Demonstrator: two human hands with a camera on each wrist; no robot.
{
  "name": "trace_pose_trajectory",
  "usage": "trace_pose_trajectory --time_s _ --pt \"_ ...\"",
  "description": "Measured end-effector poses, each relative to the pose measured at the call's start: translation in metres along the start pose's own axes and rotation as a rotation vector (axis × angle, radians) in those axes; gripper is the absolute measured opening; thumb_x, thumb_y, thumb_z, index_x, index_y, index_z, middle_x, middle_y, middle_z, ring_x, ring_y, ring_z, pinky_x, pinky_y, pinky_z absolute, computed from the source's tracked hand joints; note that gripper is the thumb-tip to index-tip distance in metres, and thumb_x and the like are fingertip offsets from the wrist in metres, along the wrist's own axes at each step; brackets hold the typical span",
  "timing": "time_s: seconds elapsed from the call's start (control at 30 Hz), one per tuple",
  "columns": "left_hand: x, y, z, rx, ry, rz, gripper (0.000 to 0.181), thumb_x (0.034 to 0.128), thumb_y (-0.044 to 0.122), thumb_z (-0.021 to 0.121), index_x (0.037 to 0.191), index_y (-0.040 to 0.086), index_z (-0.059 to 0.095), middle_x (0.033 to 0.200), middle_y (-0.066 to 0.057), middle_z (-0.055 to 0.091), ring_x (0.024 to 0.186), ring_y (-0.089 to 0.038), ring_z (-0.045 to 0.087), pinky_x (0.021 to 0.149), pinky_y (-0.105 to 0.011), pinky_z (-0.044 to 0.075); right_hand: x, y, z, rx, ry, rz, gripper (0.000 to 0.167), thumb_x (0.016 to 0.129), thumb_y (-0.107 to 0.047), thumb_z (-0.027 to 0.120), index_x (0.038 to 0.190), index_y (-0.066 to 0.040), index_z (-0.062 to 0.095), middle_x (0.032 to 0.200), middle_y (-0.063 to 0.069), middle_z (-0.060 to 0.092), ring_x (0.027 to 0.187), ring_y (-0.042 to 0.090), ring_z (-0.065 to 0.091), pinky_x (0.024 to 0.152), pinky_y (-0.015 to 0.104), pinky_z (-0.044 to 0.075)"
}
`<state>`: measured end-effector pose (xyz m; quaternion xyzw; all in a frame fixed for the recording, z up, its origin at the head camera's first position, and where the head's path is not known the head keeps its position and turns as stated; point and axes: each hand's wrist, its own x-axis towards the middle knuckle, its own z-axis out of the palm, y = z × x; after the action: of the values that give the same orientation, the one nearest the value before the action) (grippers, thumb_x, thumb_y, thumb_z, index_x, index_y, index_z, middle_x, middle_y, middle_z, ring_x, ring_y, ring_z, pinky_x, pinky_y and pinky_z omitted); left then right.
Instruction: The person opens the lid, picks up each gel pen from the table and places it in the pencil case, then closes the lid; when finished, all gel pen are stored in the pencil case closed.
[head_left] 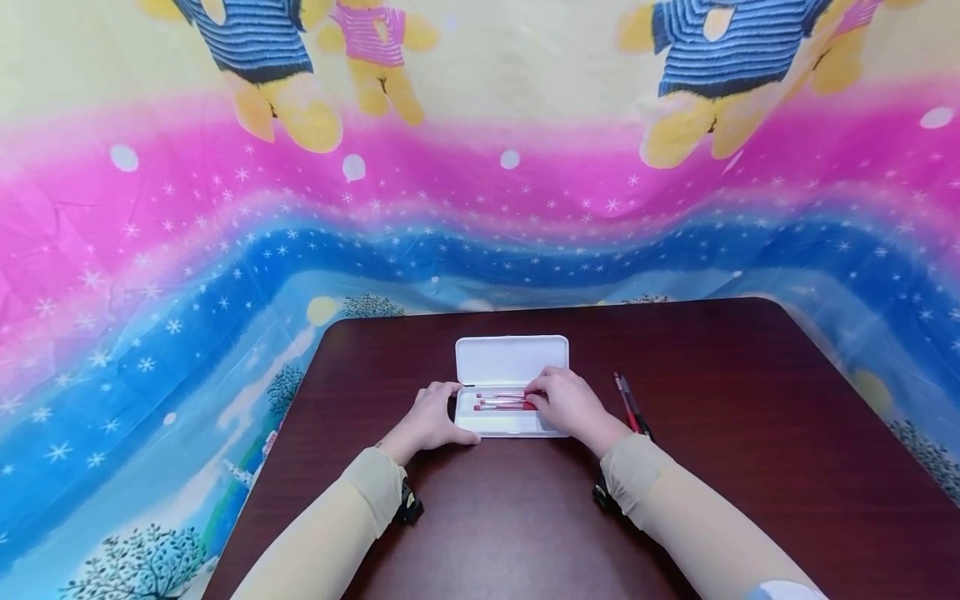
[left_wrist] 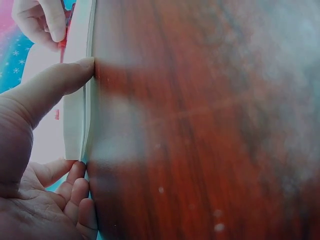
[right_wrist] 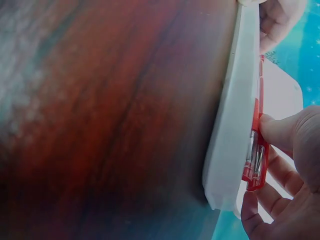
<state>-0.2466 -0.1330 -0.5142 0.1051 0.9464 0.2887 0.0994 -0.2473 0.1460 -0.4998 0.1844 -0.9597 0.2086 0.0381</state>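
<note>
A white pencil case (head_left: 510, 434) lies on the table with its lid (head_left: 512, 360) raised at the back. Several clear-barrelled pens with red ends (head_left: 495, 407) lie lengthwise inside it. My left hand (head_left: 431, 419) holds the case at its left end, thumb on the front wall and fingers by the end wall. Over the right part of the case, my right hand (head_left: 573, 403) pinches a red pen (right_wrist: 259, 167) near its end. In the right wrist view another pen lies against this one, and I cannot tell whether the fingers hold both.
To the right of the case, a red pen (head_left: 625, 403) and a dark pen (head_left: 634, 405) lie side by side on the dark wooden table (head_left: 495, 517). A printed cloth (head_left: 480, 192) hangs behind the table's far edge.
</note>
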Motion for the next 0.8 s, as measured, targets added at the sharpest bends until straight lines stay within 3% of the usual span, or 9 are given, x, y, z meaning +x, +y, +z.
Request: trace_pose_trajectory --time_s 0.47,0.7,0.8 --pt "0.0 0.0 0.0 -0.006 -0.003 -0.011 0.106 0.0721 0.048 0.102 0.158 0.01 0.053 0.154 -0.015 0.056 0.14 -0.034 0.047 0.118 -0.051 0.049 -0.006 0.006 0.003 0.005 0.037 0.001 0.015 0.101 -0.022 0.081 0.114 -0.02 0.087 0.112 0.003 0.079 0.11 0.028 0.068 0.103 0.05 0.056" --pt "0.001 -0.001 0.001 -0.002 0.006 0.0 0.105 0.0718 0.046 0.102 0.157 0.009 0.054 0.154 -0.016 0.057 0.14 -0.035 0.047 0.119 -0.051 0.049 -0.013 0.014 -0.002 0.065 0.083 0.017 0.017 0.101 -0.024 0.081 0.116 -0.02 0.087 0.113 0.004 0.079 0.108 0.028 0.066 0.098 0.051 0.056" --pt "0.001 -0.001 0.002 -0.003 0.003 0.003 0.105 0.072 0.046 0.102 0.157 0.008 0.054 0.154 -0.016 0.056 0.14 -0.035 0.047 0.118 -0.051 0.049 -0.02 0.02 -0.005 0.101 0.101 0.032 0.024 0.1 -0.027 0.082 0.122 -0.017 0.085 0.117 0.005 0.08 0.113 0.031 0.07 0.102 0.053 0.057"
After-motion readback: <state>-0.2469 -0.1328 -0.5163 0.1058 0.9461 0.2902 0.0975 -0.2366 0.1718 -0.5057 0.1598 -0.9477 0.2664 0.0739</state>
